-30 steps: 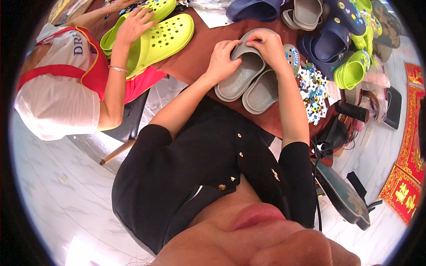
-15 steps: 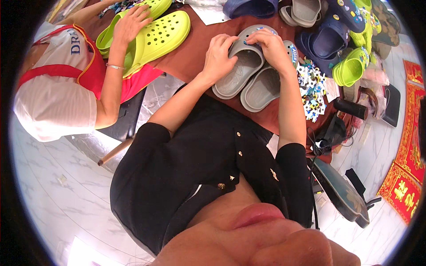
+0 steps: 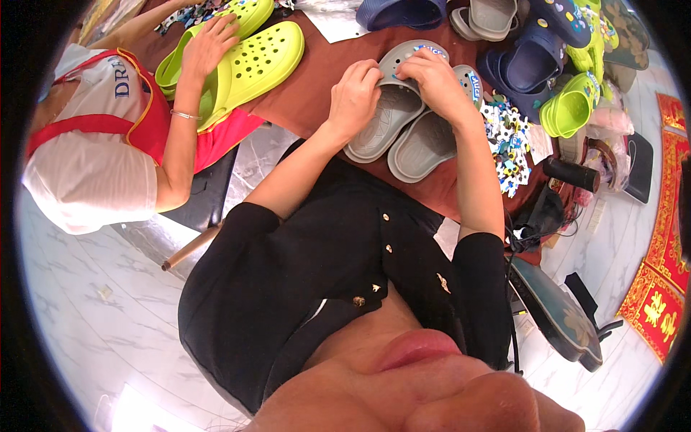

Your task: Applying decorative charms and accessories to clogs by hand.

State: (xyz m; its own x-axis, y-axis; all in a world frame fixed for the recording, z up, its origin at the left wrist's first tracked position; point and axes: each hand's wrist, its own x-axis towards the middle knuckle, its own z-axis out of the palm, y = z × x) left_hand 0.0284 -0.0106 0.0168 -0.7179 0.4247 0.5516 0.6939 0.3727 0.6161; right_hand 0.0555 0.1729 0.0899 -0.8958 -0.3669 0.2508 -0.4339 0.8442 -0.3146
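A grey clog [image 3: 385, 124] lies on the brown cloth with its toe away from me, and blue charms [image 3: 430, 50] sit on its toe. At its left side my left hand [image 3: 356, 97] grips the upper with bent fingers. My right hand [image 3: 437, 85] is at the upper's right part, thumb and fingertips pinched together over the holes; what they hold is hidden. A second grey clog [image 3: 421, 153] lies right beside the first, partly under my right wrist, with a blue charm [image 3: 472, 83] on its toe.
A heap of small charms [image 3: 507, 147] lies to the right. Beyond it stand navy clogs [image 3: 531, 68], lime clogs [image 3: 568, 108] and more grey clogs [image 3: 494, 18]. At left, a co-worker's hand [image 3: 209, 47] rests on large lime clogs [image 3: 266, 61]. A dark cylinder [image 3: 572, 175] lies at the table's right edge.
My right fingers have drawn together and slid off the toe charms, which now show more fully. My left hand has shifted slightly along the clog's side. Both clogs stay in place.
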